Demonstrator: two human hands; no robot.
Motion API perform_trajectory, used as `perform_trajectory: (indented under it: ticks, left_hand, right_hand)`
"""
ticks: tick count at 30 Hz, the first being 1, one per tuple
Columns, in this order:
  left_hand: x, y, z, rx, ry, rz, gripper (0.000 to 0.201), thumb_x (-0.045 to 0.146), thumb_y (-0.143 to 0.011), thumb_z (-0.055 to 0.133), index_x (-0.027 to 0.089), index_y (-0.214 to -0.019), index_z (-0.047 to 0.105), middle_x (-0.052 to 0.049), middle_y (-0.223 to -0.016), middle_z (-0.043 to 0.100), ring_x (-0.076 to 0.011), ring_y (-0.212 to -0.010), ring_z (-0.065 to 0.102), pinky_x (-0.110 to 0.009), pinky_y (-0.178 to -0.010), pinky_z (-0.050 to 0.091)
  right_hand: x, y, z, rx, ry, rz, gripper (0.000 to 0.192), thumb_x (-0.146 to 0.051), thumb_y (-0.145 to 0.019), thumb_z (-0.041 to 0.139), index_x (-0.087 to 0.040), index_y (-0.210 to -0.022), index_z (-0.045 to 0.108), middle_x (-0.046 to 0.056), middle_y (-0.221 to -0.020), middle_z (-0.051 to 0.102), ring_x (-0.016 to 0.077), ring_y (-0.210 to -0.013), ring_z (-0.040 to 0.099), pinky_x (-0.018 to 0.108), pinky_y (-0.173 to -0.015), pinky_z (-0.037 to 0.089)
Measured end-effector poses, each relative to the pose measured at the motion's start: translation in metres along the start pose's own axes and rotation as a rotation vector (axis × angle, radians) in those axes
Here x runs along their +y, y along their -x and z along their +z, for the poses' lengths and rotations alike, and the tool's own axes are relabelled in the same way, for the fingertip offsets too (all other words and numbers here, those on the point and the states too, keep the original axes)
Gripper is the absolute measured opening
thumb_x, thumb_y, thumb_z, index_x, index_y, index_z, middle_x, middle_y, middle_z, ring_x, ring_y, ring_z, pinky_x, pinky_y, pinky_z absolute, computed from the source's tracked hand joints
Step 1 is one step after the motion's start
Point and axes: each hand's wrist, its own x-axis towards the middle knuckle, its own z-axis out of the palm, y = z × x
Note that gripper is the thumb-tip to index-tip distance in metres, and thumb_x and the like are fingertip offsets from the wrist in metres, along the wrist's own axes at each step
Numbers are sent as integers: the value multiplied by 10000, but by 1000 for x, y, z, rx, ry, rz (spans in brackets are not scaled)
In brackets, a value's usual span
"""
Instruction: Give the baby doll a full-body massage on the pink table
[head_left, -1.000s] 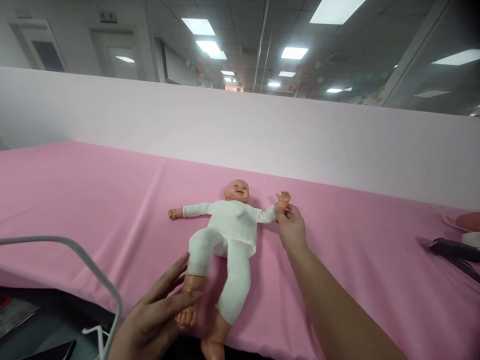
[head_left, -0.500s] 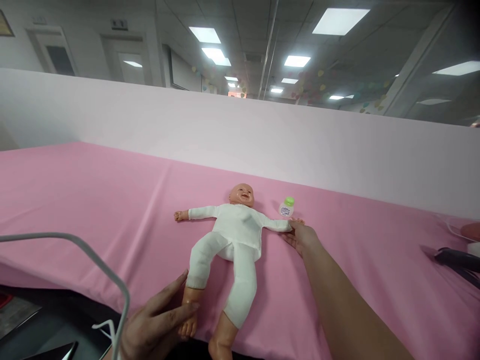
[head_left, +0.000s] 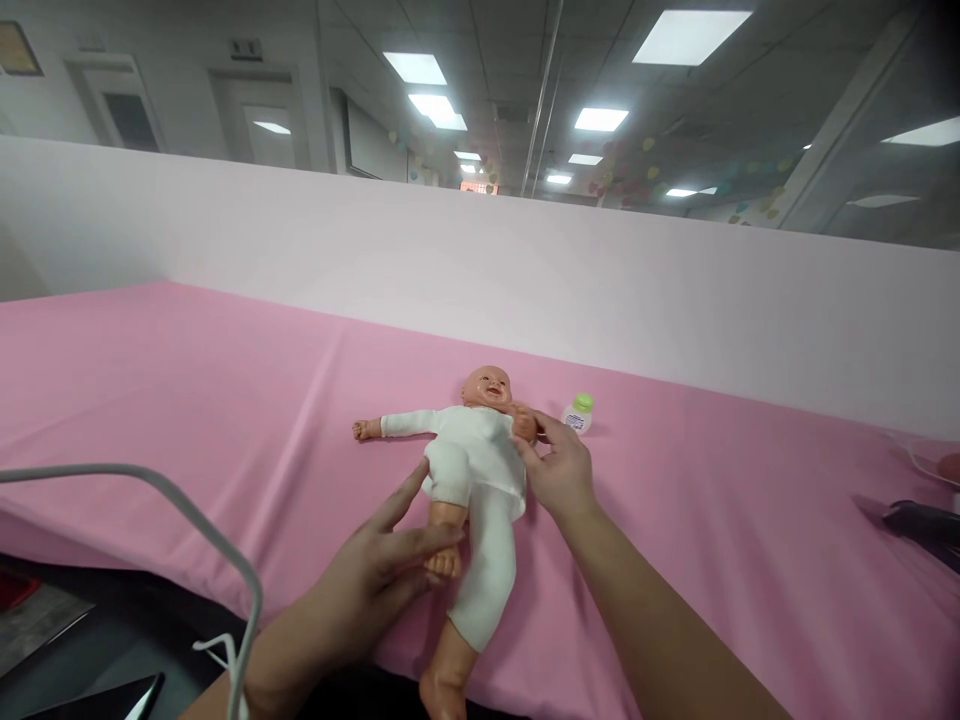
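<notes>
A baby doll point(head_left: 491, 455) in a white top and white trousers lies on its back on a pink sheet point(head_left: 300, 400). My left hand point(head_left: 367, 570) is closed around the doll's foot and lower leg on the left, with that leg bent up toward the belly. The other leg stretches toward me. My right hand point(head_left: 559, 460) grips the doll's forearm on the right, folded in over its chest. The doll's other arm lies stretched out to the left. Just beyond my right hand stands a small clear bottle with a green cap point(head_left: 579, 412).
A white wall point(head_left: 480, 260) rises behind the sheet. On the far right lies a black object point(head_left: 922, 522). A grey cable point(head_left: 187, 510) loops across the lower left, above a dark surface holding a black flat device point(head_left: 112, 700).
The doll's left-side leg has been bent up toward its belly by my left hand. My right hand has brought the doll's outstretched arm inward over its chest.
</notes>
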Motion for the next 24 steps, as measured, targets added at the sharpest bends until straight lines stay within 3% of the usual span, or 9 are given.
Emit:
perform_trajectory:
  ticks: [4, 7, 10, 13, 16, 19, 24]
  left_hand:
    - [-5, -23, 7, -8, 80, -36, 323, 275, -986, 634, 327, -1286, 741, -17, -1731, 258, -370, -1593, 152, -418, -1068, 555]
    - [-8, -39, 6, -7, 110, -10, 286, 282, -976, 657, 304, -1242, 760, -38, -1663, 407, -355, -1600, 148, -481, -1180, 443]
    - [-9, -49, 4, -12, 131, 2, 303, 317, -991, 643, 319, -1277, 741, -31, -1607, 488, -324, -1604, 159, -497, -1234, 362]
    - [-8, -49, 2, -12, 135, 2, 308, 339, -995, 641, 327, -1287, 737, -23, -1623, 468, -319, -1604, 166, -496, -1245, 342]
    - [-6, -39, 1, -5, 143, -23, 307, 348, -994, 648, 332, -1287, 737, -13, -1669, 399, -318, -1606, 152, -505, -1261, 309]
    - [-4, -20, -2, 1, 191, -42, 319, 347, -999, 642, 368, -1307, 722, 34, -1698, 341, -303, -1613, 95, -515, -1278, 257]
    - [-2, 17, -13, -44, 233, -134, 364, 353, -974, 676, 410, -1332, 703, 87, -1745, 169, -346, -1601, 102, -547, -1238, 311]
  right_hand:
    - [2, 2, 16, -136, 216, -233, 401, -339, -932, 664, -250, -1322, 691, 97, -1188, 707, 304, -1156, 581, 471, -1043, 488]
    - [5, 3, 21, -212, 321, -296, 393, -325, -979, 618, -266, -1364, 674, 115, -1200, 681, 308, -1160, 572, 488, -1039, 488]
    - [7, 4, 24, -257, 376, -330, 399, -313, -1007, 577, -276, -1399, 647, 127, -1398, 621, 336, -1321, 518, 550, -1129, 426]
    - [8, 4, 26, -278, 370, -329, 396, -304, -1015, 559, -264, -1401, 641, 111, -1547, 534, 352, -1447, 439, 599, -1205, 340]
    - [9, 3, 25, -248, 272, -282, 408, -313, -1000, 577, -240, -1396, 640, 110, -1518, 573, 337, -1439, 470, 589, -1222, 333]
    - [10, 0, 16, -159, 60, -171, 408, -324, -968, 601, -266, -1369, 647, 81, -1420, 656, 291, -1341, 576, 517, -1160, 443]
    - [31, -8, -10, 66, -235, 202, 425, -454, -940, 625, -274, -1325, 648, 70, -1312, 718, 256, -1190, 678, 443, -1031, 547]
